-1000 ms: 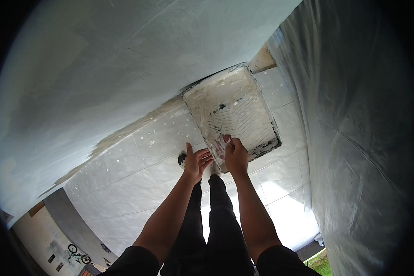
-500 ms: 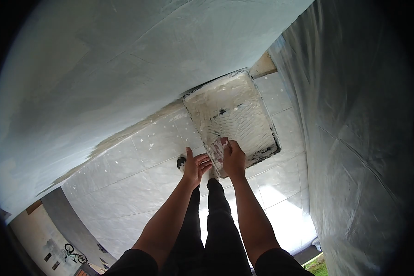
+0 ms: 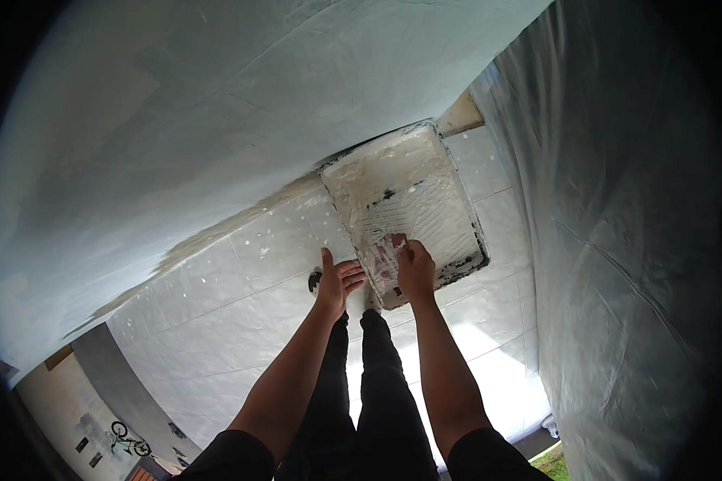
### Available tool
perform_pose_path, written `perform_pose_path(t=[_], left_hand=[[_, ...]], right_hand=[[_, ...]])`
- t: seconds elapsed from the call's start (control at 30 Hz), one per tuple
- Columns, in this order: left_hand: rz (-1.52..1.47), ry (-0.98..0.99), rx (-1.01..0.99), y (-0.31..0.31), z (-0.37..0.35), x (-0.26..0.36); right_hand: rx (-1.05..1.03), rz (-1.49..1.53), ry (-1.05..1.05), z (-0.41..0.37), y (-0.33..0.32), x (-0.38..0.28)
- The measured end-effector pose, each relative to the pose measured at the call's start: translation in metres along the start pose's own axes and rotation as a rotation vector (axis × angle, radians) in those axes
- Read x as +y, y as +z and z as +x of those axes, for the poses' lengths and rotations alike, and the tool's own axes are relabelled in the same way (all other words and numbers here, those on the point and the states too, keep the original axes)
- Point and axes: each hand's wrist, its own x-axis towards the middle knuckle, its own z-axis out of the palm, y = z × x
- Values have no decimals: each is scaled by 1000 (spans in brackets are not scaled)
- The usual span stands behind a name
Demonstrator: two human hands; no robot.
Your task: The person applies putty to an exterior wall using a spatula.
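The right hand (image 3: 415, 271) has edged slightly deeper into the paint tray (image 3: 425, 184), pinching a paint-coated tool (image 3: 383, 256) that lies lengthwise just to its left, while the left hand (image 3: 338, 282), fingers spread, hovers farther off.

Pale wall (image 3: 217, 104), speckled white floor tiles (image 3: 241, 321), plastic sheeting (image 3: 618, 240).

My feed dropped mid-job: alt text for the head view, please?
The right hand grips a small paint-smeared object over the near end of a white-coated rectangular paint tray on white floor tiles. The open left hand hovers beside it.
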Motion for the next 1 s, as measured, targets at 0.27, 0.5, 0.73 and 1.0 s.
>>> perform_pose_path(t=[0.27,0.5,0.73,1.0], left_hand=[[-20,-4,3,3,1,4],[-17,6,15,2,3,-1],[63,42,8,-8,6,-8],[153,356,171,-12,-64,23]], right_hand=[[18,-21,-35,8,15,0],[-86,39,-20,21,8,9],[-369,604,332,22,-31,22],[-357,1136,411,-35,-114,-44]])
